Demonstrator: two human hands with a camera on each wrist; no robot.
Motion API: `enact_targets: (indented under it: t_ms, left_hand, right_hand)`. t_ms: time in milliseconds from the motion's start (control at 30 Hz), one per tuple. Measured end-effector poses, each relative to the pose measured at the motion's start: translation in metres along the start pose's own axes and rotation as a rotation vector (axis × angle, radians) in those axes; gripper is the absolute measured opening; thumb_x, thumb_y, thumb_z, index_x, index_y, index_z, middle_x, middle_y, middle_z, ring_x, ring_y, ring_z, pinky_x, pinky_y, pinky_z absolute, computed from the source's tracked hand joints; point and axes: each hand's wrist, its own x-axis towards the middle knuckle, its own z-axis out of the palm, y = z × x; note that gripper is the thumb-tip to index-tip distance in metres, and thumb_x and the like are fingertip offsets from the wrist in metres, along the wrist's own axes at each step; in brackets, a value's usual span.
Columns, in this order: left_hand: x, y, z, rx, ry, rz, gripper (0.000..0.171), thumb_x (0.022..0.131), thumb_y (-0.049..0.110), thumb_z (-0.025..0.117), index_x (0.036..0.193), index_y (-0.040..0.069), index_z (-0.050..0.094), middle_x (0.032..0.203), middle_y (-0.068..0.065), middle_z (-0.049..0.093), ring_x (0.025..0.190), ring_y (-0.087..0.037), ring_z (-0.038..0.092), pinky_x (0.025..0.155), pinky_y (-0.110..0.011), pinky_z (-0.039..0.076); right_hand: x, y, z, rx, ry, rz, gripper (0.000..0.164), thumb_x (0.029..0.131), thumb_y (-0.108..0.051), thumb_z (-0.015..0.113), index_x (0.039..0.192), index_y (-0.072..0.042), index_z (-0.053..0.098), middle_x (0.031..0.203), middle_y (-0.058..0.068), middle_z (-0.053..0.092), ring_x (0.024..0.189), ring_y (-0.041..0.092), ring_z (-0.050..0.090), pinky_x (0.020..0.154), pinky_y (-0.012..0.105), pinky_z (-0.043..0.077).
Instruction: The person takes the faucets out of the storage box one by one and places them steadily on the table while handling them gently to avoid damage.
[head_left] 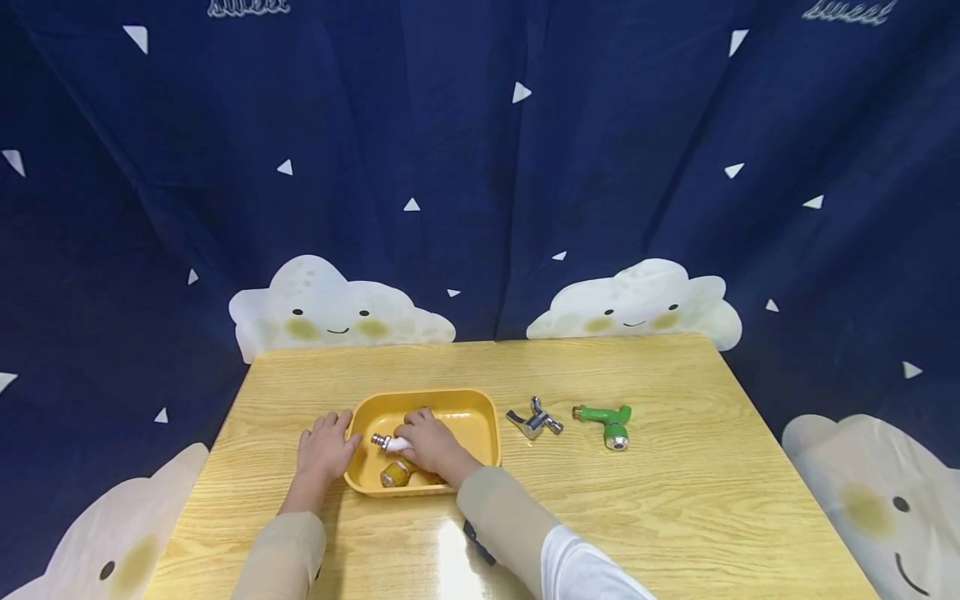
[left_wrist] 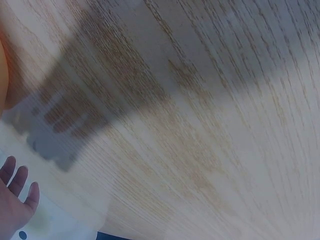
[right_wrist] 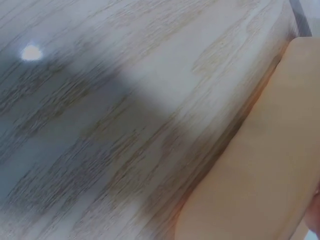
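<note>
One white tap [head_left: 397, 444], within the yellow tray [head_left: 474, 423] at lower centre, is clamped by fingers of the right hand [head_left: 433, 446]; the left hand [head_left: 324, 447], fingers slightly apart, probably steadies the left rim.

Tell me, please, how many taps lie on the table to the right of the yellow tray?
2 in sight: a chrome tap just right of the yellow tray, and a green tap farther right. The right forearm could be hiding another.

White tap [head_left: 397, 444] ptly behind R hand [head_left: 431, 442]
</note>
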Motion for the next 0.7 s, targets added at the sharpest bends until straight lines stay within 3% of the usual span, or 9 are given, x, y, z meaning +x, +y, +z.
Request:
enact_targets:
  t_ms: [267,700]
  left_hand:
    - [-0.001,0.001,0.0,0.0,-0.003,-0.002,0.047,0.09,0.032,0.048,0.127,0.004,0.044,0.12,-0.023,0.047,0.112,-0.041,0.042,0.085,-0.06,0.033]
    - [-0.002,0.003,-0.001,-0.029,-0.003,-0.027,0.046,0.091,0.031,0.045,0.127,0.003,0.044,0.122,-0.023,0.046,0.114,-0.041,0.04,0.088,-0.061,0.031]
  right_hand:
    - [-0.005,0.005,-0.002,0.055,0.024,-0.119,0.02,0.087,-0.019,0.059,0.106,-0.016,0.065,0.11,0.0,0.053,0.107,0.014,0.045,0.09,0.023,0.04]
    - [-0.012,0.019,-0.007,0.068,0.052,-0.184,0.023,0.087,-0.016,0.058,0.109,-0.015,0.062,0.11,0.0,0.052,0.104,0.014,0.046,0.088,0.02,0.041]
